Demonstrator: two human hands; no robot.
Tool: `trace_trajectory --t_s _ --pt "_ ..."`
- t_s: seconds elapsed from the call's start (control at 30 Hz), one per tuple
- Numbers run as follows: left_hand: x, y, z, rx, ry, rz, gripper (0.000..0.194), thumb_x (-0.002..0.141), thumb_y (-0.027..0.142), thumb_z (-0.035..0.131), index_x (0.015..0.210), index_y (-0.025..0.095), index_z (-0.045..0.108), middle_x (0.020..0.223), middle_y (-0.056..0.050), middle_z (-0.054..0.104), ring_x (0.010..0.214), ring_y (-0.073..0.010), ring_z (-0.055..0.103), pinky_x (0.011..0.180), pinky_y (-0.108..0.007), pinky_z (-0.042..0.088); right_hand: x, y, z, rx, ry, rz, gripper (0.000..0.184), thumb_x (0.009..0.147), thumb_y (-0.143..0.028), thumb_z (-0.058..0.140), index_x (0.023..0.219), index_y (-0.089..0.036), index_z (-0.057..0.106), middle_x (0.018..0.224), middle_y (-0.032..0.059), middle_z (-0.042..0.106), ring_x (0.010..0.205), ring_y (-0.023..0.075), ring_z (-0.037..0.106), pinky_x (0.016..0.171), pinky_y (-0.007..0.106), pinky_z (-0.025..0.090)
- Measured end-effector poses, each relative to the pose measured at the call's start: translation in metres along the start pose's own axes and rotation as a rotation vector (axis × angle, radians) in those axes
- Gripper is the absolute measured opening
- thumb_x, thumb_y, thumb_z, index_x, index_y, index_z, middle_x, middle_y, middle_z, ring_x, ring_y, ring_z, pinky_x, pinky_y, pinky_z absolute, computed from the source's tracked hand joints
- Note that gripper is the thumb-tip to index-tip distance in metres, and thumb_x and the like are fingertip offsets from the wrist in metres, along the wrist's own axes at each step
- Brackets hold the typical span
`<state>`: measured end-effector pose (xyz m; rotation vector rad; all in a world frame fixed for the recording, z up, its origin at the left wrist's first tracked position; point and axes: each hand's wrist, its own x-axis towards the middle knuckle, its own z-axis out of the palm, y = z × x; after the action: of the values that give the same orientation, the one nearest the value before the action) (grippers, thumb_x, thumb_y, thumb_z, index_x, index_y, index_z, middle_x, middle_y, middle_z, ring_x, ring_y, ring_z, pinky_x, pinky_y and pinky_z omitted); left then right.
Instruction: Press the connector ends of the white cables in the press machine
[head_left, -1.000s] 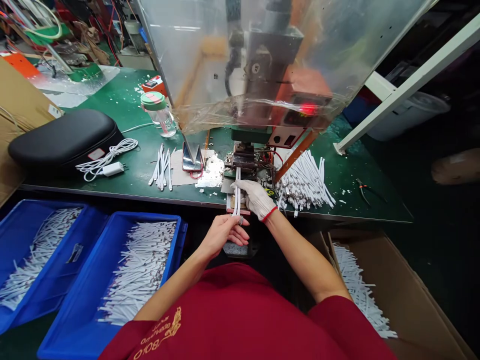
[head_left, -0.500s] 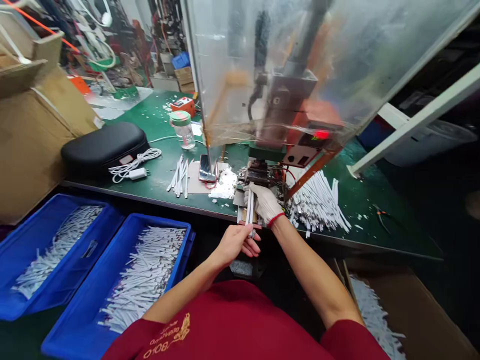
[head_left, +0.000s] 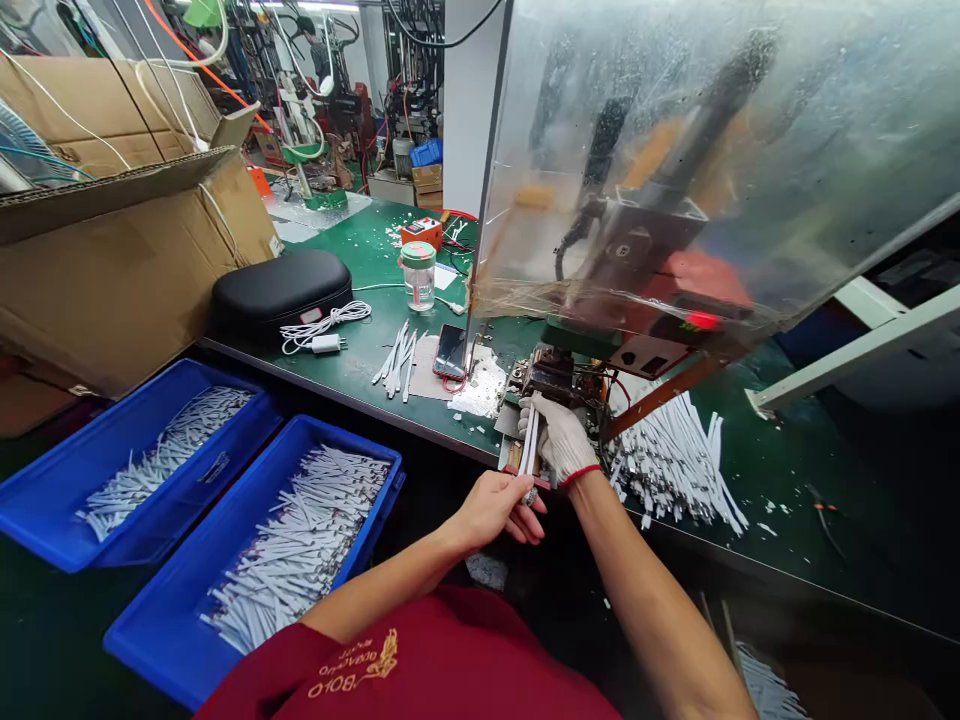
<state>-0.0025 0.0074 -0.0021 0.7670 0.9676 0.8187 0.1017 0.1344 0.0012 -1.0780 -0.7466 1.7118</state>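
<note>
A loose pinch could let the white cables [head_left: 529, 447] slip askew just in front of the press [head_left: 553, 378]: the gloved right hand [head_left: 562, 442] has its fingers [head_left: 535, 408] clamped on them, upright, while the bare left hand [head_left: 495, 510] curls shut around their lower ends (the tips are hidden). The cables look flat, thin and clean

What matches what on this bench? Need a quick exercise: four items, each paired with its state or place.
Column 1
1. Right hand
2. Left hand
3. Smartphone
4. Clear jar with green lid

Column 2
A. Bare, at the lower ends of the white cables
B. On brown paper on the green bench
C. White-gloved, gripping the white cables
D. Upright on the green bench, behind the smartphone

Pairs: 1-C, 2-A, 3-B, 4-D
</note>
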Motion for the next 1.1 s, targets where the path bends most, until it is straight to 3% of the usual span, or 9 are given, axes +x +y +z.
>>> trace_trajectory --t_s 0.33,1.1 --pt "-0.0033 0.0012 0.0041 -0.016 0.022 0.045 0.062 0.076 0.068 0.056 0.084 0.008 0.065 0.058 -0.009 0.068 0.050 -0.0168 0.065 0.048 -0.022 0.048 0.0005 -0.0001 0.0014 0.078 0.019 -0.017 0.020 0.081 -0.029 0.069 0.075 -0.010 0.066 0.057 0.0042 0.062 0.043 0.0108 0.054 0.041 0.021 0.046" --pt "-0.0049 0.0003 0.0035 -0.002 0.025 0.055 0.060 0.079 0.067 0.054 0.082 0.008 0.066 0.059 -0.009 0.068 0.051 -0.0163 0.065 0.049 -0.022 0.047 -0.0023 -0.0009 0.0034 0.124 0.035 0.014 0.017 0.079 -0.026 0.070 0.075 -0.011 0.064 0.057 0.0028 0.061 0.043 0.0108 0.054 0.039 0.021 0.046"
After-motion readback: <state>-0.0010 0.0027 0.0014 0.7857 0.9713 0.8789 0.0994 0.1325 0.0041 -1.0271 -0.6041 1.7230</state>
